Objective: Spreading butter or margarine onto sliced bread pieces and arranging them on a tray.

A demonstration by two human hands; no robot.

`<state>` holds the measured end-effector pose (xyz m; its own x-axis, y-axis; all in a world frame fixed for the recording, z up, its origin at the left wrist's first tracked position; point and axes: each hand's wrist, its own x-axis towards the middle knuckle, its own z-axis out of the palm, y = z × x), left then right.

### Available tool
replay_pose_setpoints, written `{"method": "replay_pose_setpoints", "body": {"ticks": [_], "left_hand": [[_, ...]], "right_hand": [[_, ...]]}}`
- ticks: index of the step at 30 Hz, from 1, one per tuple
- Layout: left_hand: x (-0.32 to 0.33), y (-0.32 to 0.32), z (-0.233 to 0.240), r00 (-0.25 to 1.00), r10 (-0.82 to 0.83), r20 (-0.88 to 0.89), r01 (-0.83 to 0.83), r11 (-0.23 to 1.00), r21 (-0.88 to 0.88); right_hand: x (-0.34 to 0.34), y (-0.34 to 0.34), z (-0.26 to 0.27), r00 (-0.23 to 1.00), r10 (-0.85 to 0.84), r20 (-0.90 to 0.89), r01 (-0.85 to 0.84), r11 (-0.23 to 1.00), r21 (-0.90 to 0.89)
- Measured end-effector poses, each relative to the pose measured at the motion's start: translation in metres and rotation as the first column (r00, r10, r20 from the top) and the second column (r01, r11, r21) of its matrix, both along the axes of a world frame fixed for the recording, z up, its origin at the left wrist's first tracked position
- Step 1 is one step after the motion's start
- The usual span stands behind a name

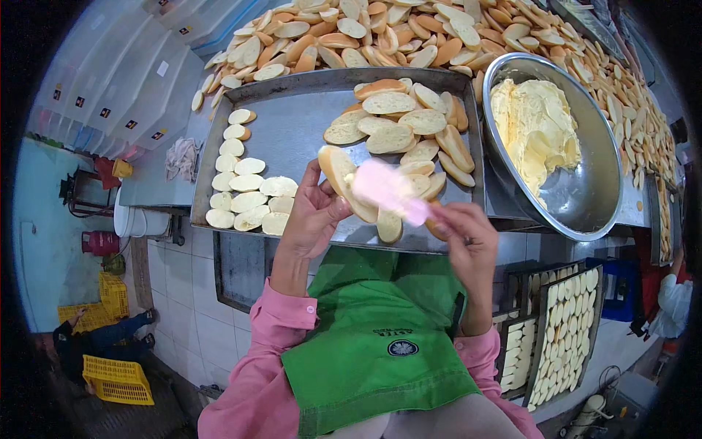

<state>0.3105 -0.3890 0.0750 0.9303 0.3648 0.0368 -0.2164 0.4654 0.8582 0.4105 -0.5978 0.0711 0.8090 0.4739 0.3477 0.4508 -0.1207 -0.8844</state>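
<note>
My left hand (315,217) holds a long slice of bread (341,174), tilted up over the front of a metal baking tray (340,237). In my right hand (469,236) is a pink spatula (392,192), blurred, its blade against or just over the slice's cut face, with pale cream on it. Slices with a pale top (248,201) lie in rows at the tray's left. Loose bread slices (389,137) are heaped at its right. A steel bowl (598,181) of pale yellow cream (535,129) leans beside the tray's right edge.
A large pile of bread slices (351,41) lies behind the tray and bowl. A cloth (182,159) and stacked plastic boxes (120,82) are at the left. Filled trays (565,335) stand low at the right. A person (109,340) is near yellow crates (118,378) at lower left; another person (672,302) is far right.
</note>
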Motion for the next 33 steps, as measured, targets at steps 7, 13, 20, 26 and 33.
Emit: {"method": "replay_pose_setpoints", "body": {"ticks": [7,13,20,26,33], "left_hand": [[-0.001,0.004,-0.001,0.984,0.097,-0.151,-0.112,0.989,-0.093],[-0.003,-0.021,-0.011,0.960,-0.232,-0.155,0.190,0.951,-0.246],[-0.002,-0.018,-0.004,0.964,-0.242,-0.110,0.202,0.936,-0.289],[-0.005,-0.017,-0.008,0.986,-0.165,-0.037,0.146,0.944,-0.295],[-0.011,-0.003,-0.015,0.980,-0.195,-0.042,0.173,0.935,-0.309]], "right_hand": [[0.004,-0.014,-0.017,0.992,0.072,-0.102,-0.078,0.996,-0.051],[0.004,0.013,-0.018,0.997,-0.076,0.011,0.075,0.997,0.023],[0.013,0.003,-0.016,0.918,0.142,-0.370,-0.050,0.968,0.246],[0.009,0.001,-0.016,0.596,0.395,-0.700,-0.317,0.916,0.247],[0.036,-0.044,-0.006,0.752,0.255,-0.608,-0.347,0.937,-0.037]]}}
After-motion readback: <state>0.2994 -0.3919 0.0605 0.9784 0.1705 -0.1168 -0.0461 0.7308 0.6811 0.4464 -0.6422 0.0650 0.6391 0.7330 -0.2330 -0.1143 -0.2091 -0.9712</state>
